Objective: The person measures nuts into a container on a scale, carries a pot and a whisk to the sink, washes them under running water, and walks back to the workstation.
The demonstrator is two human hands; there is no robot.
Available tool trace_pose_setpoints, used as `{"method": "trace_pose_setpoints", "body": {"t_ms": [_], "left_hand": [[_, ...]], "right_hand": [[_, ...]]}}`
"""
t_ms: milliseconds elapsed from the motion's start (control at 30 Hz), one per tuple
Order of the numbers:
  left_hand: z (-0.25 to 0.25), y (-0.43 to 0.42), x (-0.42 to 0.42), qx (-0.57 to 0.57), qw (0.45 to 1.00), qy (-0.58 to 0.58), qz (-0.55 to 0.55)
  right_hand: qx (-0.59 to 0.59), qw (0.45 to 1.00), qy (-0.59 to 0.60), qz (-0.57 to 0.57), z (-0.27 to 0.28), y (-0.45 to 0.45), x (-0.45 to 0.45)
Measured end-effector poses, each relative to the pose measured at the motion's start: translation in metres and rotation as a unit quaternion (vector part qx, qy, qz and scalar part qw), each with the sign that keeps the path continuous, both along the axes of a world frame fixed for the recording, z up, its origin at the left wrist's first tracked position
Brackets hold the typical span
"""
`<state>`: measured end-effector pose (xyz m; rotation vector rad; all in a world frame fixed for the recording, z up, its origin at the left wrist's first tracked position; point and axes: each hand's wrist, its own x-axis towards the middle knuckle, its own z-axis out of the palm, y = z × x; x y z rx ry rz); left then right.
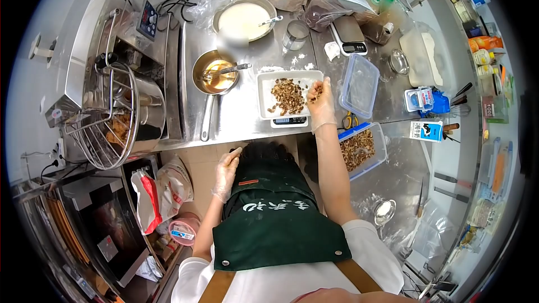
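Note:
My right hand [320, 106], in a clear glove, is closed around some chopped nuts [317, 91] at the right edge of a white tray [263, 104]. More brown nut pieces [287, 95] lie heaped in the tray, which rests on a kitchen scale [289, 122] with a lit display. To the right of my forearm is a plastic container of chopped nuts [357, 150]. My left hand [225, 173], also gloved, hangs beside the green apron [275, 213] below the table edge. Its fingers are curled, and nothing shows in them.
A saucepan [215, 73] with yellowish liquid and a whisk stands left of the tray. Behind it is a bowl of pale mixture [244, 21]. On the right are a plastic lid [359, 86], scissors [351, 120], a second scale [349, 36] and a milk carton [425, 131]. A mixer [132, 112] stands at left.

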<state>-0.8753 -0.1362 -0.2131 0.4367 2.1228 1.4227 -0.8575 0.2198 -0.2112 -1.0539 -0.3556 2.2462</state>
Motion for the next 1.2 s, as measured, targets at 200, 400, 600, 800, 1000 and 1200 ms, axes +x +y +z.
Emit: {"method": "trace_pose_setpoints", "body": {"t_ms": [200,400,600,800,1000,1200], "left_hand": [[-0.004,-0.004,0.002,0.009,1.0,0.008,0.014],[-0.005,-0.009,0.002,0.001,1.0,0.006,0.014],[-0.006,-0.011,0.002,-0.003,1.0,-0.001,0.02],[-0.002,-0.007,0.001,-0.001,1.0,-0.004,0.016],[-0.002,-0.002,-0.001,0.009,1.0,-0.002,0.001],[0.0,0.0,-0.003,0.002,1.0,-0.004,-0.003]], "right_hand": [[0.204,0.974,-0.077,0.059,-0.007,-0.018,-0.015],[0.333,0.927,-0.157,0.067,-0.02,-0.026,-0.022],[0.031,0.999,0.018,-0.01,-0.022,-0.004,-0.01],[0.066,0.998,-0.011,0.007,-0.007,0.01,0.008],[0.233,0.965,-0.091,0.075,-0.011,-0.018,0.0],[0.428,0.864,-0.226,0.137,-0.006,-0.024,0.004]]}}
